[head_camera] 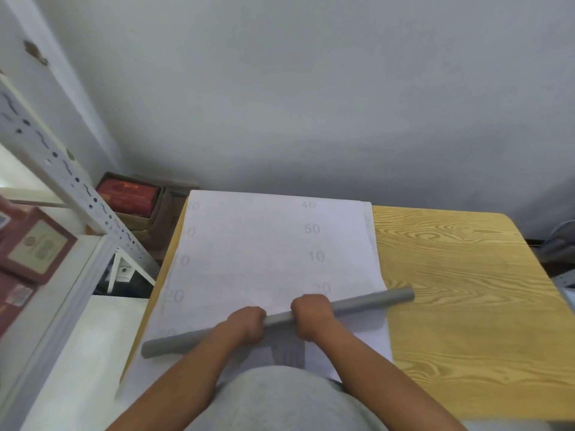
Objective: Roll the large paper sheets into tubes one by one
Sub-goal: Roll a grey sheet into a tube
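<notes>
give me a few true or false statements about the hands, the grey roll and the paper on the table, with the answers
1. Both hands grip the grey rolled paper tube. True: the left hand and the right hand curl round it near its middle.
2. The tube lies square to the table edge. False: it is slanted, with its right end farther from the person.
3. The white paper sheet printed with faint numbers lies flat on the yellow wood-grain table. True.
4. The tube's right end stops short of the sheet's right edge. False: it reaches past it over bare table.
5. A red box sits on the table beside the sheet. False: the red box is in a carton off the table's far left corner.
</notes>
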